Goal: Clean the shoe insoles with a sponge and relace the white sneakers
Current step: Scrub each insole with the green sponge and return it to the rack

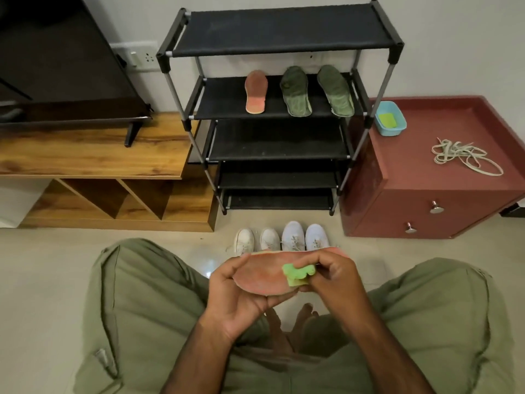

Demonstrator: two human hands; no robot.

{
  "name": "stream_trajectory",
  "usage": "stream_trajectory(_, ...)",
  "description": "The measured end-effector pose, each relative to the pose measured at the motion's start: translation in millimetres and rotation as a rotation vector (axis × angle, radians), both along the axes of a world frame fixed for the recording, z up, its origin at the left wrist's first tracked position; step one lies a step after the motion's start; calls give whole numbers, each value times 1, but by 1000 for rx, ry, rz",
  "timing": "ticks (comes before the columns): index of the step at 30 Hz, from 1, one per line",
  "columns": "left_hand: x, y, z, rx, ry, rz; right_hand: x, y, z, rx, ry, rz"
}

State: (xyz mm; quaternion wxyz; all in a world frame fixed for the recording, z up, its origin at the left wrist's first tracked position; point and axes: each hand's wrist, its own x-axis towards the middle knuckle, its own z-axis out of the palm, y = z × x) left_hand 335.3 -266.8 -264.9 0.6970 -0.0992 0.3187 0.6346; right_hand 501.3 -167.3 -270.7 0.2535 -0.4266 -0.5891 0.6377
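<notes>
**Scrubbing the fourth insole, laces waiting**

I am watching the cleaning step, not the lacing. The left hand is cupping the orange insole from below, fingers curled round its near edge and thumb over the top, so it is lying crosswise above the lap. The right hand is pinching the green sponge between thumb and fingers and pressing it onto the insole's upper face, near the end on that hand's side. The sponge is looking squashed under the grip.

On the second shelf of the shoe rack I am seeing three other insoles: a matching orange one and two dark green ones, lying side by side. I am reading those as already wiped and set out to dry, which would make this the last of four, though I cannot confirm that from here.

The two pairs of white sneakers are standing on the floor just beyond the hands. The loose laces are lying in a tangle on the red cabinet, well apart from the shoes, near a blue tub holding something yellow-green.

Next, I am expecting strokes along the whole insole towards the far end, with the supporting hand bracing it against bending.
</notes>
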Motion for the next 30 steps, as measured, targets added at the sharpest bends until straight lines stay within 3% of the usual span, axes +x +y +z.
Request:
stream_trajectory(7, -17, -2, -21, -3, -77, 1, -14, -1, -12, 3, -17, 33)
stream_trajectory(14, -22, -4, -40, 6, -154, -55, -21, -4, -10, -76, 31, 196)
stream_trajectory(21, -26, 7, -64, 42, -124, -114, -40, -4, -26, -74, -77, 185)
stream_trajectory(25, -23, 13, -64, 102, -170, -93, -44, -5, -33, 35, -103, 167)
stream_trajectory(30, -19, 20, -56, 73, -220, -9, -45, -3, -36, 383, -292, 224)
